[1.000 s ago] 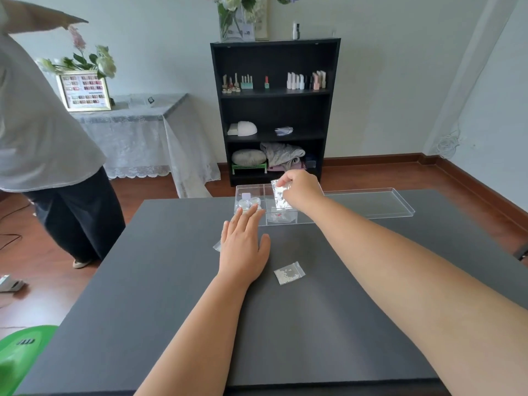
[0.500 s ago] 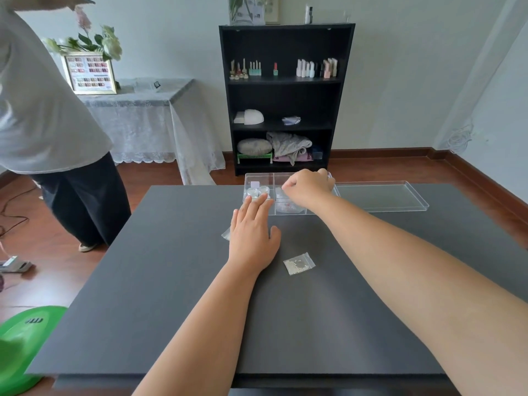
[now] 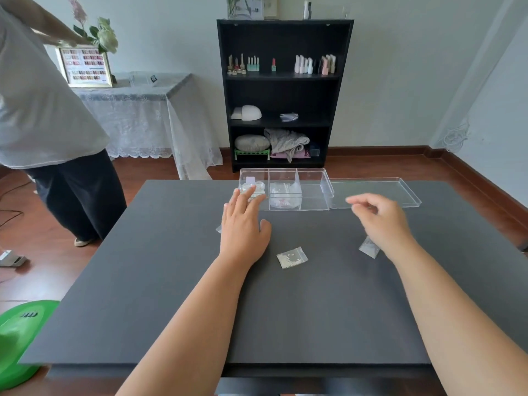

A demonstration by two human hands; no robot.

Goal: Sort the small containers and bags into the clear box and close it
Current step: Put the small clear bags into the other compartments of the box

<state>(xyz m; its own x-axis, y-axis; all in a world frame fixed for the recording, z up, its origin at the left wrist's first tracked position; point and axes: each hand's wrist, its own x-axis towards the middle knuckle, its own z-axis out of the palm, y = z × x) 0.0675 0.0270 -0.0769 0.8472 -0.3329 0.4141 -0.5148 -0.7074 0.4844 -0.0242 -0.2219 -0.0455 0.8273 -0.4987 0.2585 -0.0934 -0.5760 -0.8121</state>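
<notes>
At far edge of table [image 3: 171, 281], centre: clear box [image 3: 311, 205], 3 compartments, lid [image 3: 400, 192] off, lying flat just right of it. Left compt. holds small round containers [image 3: 253, 187]; middle compt. holds bags [image 3: 284, 192]; right compt. looks bare. We log our left hand [image 3: 243, 228] flat on table, fingers together, tips at box's left front. Right hand [image 3: 380, 217] raised, fingers loosely apart, holding nothing. Loose bag [image 3: 292, 257] mid-table between hands; another bag [image 3: 368, 247] just beside right wrist; a bag corner [image 3: 219, 228] shows by left hand.

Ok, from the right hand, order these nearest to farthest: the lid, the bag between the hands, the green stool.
1. Lid, just beyond the right hand.
2. Bag, on the table toward the left hand.
3. Green stool, on the floor at far left.
</notes>
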